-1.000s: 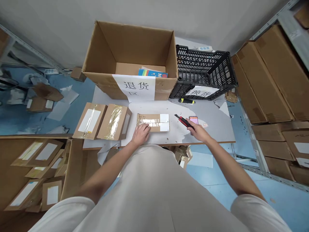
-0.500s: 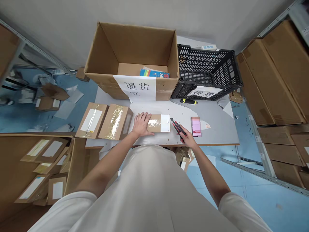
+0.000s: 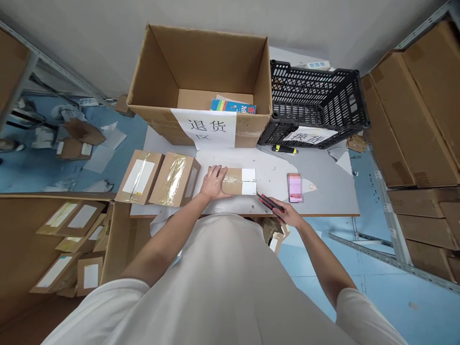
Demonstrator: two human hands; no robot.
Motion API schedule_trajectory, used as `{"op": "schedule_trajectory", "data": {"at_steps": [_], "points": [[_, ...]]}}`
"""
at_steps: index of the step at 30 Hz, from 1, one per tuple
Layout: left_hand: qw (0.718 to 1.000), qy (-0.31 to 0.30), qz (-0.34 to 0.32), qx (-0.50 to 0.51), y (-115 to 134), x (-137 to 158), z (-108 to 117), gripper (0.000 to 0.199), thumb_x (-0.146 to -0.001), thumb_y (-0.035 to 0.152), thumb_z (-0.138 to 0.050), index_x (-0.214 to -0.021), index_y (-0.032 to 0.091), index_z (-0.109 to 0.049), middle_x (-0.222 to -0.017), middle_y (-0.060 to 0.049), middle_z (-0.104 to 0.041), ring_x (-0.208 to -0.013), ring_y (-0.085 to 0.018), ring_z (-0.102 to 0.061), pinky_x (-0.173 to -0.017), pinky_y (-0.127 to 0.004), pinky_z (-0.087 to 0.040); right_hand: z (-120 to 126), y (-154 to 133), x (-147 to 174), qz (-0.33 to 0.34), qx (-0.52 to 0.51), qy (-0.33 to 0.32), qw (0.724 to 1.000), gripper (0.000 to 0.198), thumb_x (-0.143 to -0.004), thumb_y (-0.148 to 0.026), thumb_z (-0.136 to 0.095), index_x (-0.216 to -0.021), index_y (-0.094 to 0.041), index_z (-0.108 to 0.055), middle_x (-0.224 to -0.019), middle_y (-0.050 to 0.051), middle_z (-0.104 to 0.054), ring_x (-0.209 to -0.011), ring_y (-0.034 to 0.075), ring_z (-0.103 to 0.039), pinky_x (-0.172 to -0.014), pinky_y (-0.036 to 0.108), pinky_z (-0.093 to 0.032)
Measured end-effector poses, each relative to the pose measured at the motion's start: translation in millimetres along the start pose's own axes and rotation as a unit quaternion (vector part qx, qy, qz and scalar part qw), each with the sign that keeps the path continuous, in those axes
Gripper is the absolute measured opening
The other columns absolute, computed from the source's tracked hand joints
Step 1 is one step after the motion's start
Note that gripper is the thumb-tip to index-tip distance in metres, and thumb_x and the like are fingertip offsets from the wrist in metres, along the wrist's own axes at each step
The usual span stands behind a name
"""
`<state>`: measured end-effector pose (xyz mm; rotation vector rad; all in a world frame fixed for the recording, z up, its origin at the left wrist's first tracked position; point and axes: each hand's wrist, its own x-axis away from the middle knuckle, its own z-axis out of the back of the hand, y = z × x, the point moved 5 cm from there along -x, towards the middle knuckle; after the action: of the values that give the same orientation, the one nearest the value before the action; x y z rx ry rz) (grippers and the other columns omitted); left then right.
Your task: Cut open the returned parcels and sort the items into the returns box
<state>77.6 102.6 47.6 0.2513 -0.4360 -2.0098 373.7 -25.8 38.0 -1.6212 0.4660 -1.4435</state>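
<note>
A small taped cardboard box [image 3: 233, 178] with a white label on its right end lies on the white table. My left hand [image 3: 214, 183] is closed over the box's left end, fingers at the far side and thumb at the near side. My right hand [image 3: 286, 212] grips a black and red utility knife [image 3: 268, 201]. The knife's tip points up and left, close to the box's lower right corner; whether it touches cannot be made out. A phone [image 3: 295, 188] with a pink screen lies right of the knife.
Two taped boxes [image 3: 174, 179] stand at the table's left. Behind are a large open carton [image 3: 154, 117] with books inside, a black plastic crate [image 3: 316, 108], and a black and yellow cutter [image 3: 284, 149]. A big carton [image 3: 108, 249] at lower left holds several parcels.
My left hand's fingers have drawn in around the box's end. My right hand has moved slightly right and down, and the knife has turned flatter. The view has shifted a little.
</note>
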Motion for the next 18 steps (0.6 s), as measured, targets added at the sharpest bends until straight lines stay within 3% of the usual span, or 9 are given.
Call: {"op": "schedule_trajectory", "data": {"at_steps": [4,8,11,15,18], "points": [[0.999,-0.043,0.02,-0.01,1,0,3,0.117,-0.049,0.071,-0.073,-0.144,0.017,-0.031,-0.143,-0.019,-0.035,-0.133,-0.041,-0.028,-0.101,-0.052,-0.036,6,15,16,0.016,-0.057,0.048,0.997,0.068,-0.078,-0.047,-0.065,-0.137,-0.022,-0.044,-0.067,-0.002,-0.06,-0.04,0.008,-0.046,-0.036,0.021,-0.036],[0.997,-0.051,0.049,-0.014,7,0,5,0.122,-0.046,0.073,-0.073,-0.144,0.017,-0.029,-0.144,-0.02,-0.033,-0.133,-0.043,-0.026,-0.1,-0.053,-0.037,13,24,22,0.045,-0.178,0.179,0.966,0.057,-0.078,-0.051,-0.064,-0.125,-0.024,-0.048,-0.079,0.001,-0.064,-0.043,0.009,-0.051,-0.036,0.022,-0.039],[0.992,-0.023,0.119,-0.019,12,4,3,0.124,-0.045,0.073,-0.074,-0.145,0.014,-0.028,-0.144,-0.023,-0.032,-0.132,-0.044,-0.025,-0.097,-0.054,-0.04,-16,16,6,0.065,-0.216,0.219,0.95,0.047,-0.079,-0.053,-0.063,-0.115,-0.025,-0.051,-0.096,0.004,-0.066,-0.063,0.015,-0.063,-0.048,0.026,-0.05],[0.986,0.018,0.167,-0.014,22,18,1,0.127,-0.047,0.074,-0.072,-0.144,0.006,-0.028,-0.139,-0.028,-0.035,-0.127,-0.046,-0.03,-0.096,-0.054,-0.038,-73,-12,-34,0.088,-0.165,0.19,0.964,0.035,-0.09,-0.042,-0.054,-0.12,-0.022,-0.053,-0.114,0.007,-0.061,-0.094,0.019,-0.063,-0.075,0.038,-0.055],[0.988,0.005,0.156,0.002,23,34,0,0.103,-0.067,0.067,-0.064,-0.142,0.003,-0.032,-0.127,-0.028,-0.048,-0.12,-0.041,-0.042,-0.099,-0.052,-0.036,-89,-29,-58,0.097,-0.146,0.183,0.967,0.035,-0.091,-0.035,-0.056,-0.121,-0.016,-0.055,-0.121,0.009,-0.057,-0.102,0.02,-0.06,-0.086,0.041,-0.052]]}}
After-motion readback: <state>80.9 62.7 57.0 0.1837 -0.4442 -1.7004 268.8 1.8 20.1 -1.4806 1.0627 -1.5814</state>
